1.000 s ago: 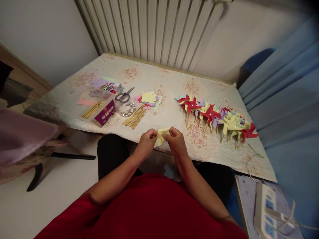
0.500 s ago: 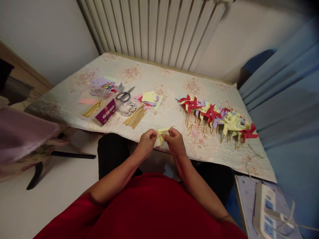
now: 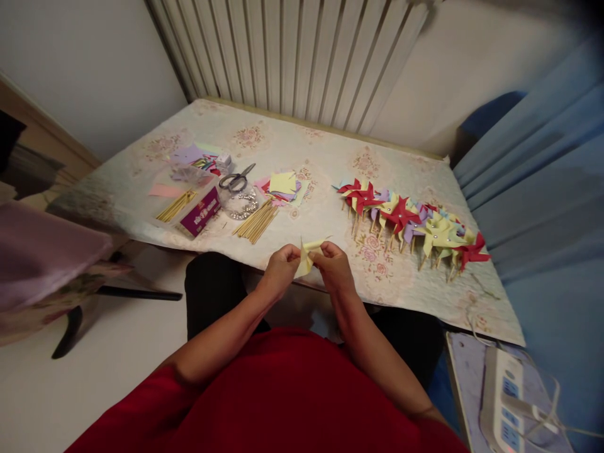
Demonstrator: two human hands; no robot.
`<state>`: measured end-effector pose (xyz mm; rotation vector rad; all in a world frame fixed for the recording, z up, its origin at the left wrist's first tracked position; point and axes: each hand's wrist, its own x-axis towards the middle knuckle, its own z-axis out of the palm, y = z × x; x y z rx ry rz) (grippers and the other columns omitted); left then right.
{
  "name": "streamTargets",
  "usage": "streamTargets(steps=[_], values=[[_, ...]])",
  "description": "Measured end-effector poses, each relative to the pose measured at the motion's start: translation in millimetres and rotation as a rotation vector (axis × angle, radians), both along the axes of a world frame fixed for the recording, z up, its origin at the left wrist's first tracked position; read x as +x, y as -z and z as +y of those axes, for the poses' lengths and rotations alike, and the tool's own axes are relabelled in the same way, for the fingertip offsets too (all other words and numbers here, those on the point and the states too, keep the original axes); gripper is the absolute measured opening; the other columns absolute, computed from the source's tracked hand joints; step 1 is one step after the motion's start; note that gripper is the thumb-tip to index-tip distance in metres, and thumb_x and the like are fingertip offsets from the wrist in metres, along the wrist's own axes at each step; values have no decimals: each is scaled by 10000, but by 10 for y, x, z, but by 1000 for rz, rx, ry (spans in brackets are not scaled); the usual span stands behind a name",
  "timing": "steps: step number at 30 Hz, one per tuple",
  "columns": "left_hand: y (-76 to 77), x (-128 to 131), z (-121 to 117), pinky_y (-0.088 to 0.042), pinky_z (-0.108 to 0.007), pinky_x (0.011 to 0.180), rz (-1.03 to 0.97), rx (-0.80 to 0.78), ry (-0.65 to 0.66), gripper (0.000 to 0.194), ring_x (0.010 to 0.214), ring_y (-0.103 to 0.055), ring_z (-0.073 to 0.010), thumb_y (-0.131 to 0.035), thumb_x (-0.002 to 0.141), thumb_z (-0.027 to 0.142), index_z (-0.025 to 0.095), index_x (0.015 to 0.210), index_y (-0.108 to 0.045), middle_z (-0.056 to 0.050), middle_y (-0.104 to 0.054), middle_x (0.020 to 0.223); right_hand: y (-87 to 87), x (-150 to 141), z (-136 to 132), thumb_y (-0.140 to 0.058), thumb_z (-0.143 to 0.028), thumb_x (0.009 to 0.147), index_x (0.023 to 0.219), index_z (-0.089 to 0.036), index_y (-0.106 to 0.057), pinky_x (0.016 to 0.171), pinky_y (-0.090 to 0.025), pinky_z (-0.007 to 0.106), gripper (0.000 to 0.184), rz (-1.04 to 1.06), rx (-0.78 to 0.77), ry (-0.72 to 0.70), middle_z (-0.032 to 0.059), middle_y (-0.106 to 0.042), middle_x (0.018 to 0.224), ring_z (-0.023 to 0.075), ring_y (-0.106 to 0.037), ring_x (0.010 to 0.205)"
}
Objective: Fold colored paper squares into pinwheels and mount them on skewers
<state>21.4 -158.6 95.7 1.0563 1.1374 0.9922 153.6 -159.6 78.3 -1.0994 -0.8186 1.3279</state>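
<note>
My left hand (image 3: 279, 270) and my right hand (image 3: 334, 266) are both pinched on a small yellow paper piece (image 3: 306, 258), folded partway, held just above the near edge of the table (image 3: 325, 157). A row of finished paper pinwheels (image 3: 408, 223) in red, yellow and purple lies to the right of my hands. A stack of coloured paper squares (image 3: 283, 185) and a bundle of wooden sticks (image 3: 257, 221) lie to the left, further back.
Scissors (image 3: 236, 179) rest on a clear container of pins (image 3: 240, 204). A purple box with sticks (image 3: 195, 211) stands at the left. A radiator (image 3: 292, 56) backs the table. A power strip (image 3: 503, 402) lies at lower right, blue fabric (image 3: 547, 189) hangs on the right.
My hands stay in the same place. The fingers have worked the yellow paper slightly, and one corner now points upward between them.
</note>
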Motion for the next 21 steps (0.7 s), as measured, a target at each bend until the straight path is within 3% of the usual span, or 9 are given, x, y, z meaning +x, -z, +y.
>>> streamTargets(steps=[7,14,21], values=[[-7,-29,21,-326,-197,486,9,-88,110,64,497,-474,-78,-589,710,225,164,721,-572,48,-556,583,13,76,15,-745,-248,580,724,-203,-617,565,-422,242,197,61,-67,-22,-49,-627,660,104,-519,564],[57,-125,0,-405,-199,512,72,-277,250,19,508,-578,-93,-573,755,173,164,770,-568,21,-614,609,-35,211,60,-770,-262,546,743,-195,-653,585,-438,247,239,35,-133,-10,-31,-654,689,104,-544,579],[111,-209,-38,-422,-197,498,114,-317,350,125,536,-628,-112,-657,749,222,160,749,-548,16,-625,630,6,287,68,-806,-286,521,760,-189,-649,597,-471,253,301,-1,-151,-4,-15,-678,717,122,-590,614]])
